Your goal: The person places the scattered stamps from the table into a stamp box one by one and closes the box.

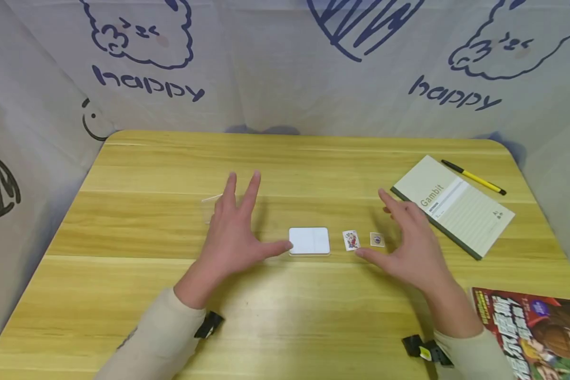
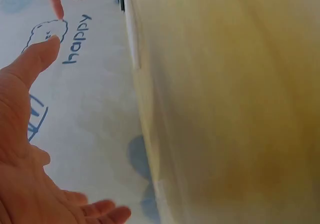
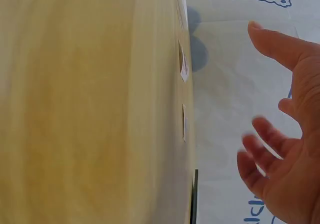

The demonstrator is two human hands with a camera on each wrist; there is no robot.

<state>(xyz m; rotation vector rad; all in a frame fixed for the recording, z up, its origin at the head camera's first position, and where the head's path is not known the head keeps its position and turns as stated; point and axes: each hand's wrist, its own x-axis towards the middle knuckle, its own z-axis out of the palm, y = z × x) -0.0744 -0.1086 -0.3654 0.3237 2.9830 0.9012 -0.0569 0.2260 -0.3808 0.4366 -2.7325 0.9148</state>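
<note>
My left hand (image 1: 233,237) is spread above the table with nothing in it, its thumb tip by the left edge of a flat white rectangular piece (image 1: 309,240); whether they touch I cannot tell. A clear plastic piece (image 1: 211,199) lies partly hidden behind that hand. To the right of the white piece lie two small cards: a tilted one with a court-card picture (image 1: 351,240) and a smaller one with a round dark emblem (image 1: 377,240). Beside them hovers my right hand (image 1: 415,250), holding nothing, fingers extended. In the right wrist view both cards appear nearly edge-on.
A Gambit notebook (image 1: 456,206) lies at the right, with a yellow and black pen (image 1: 475,177) beyond it. A colourful comic-style magazine (image 1: 532,332) occupies the near right corner. White cloth (image 1: 285,68) with drawings hangs behind the wooden table (image 1: 138,221).
</note>
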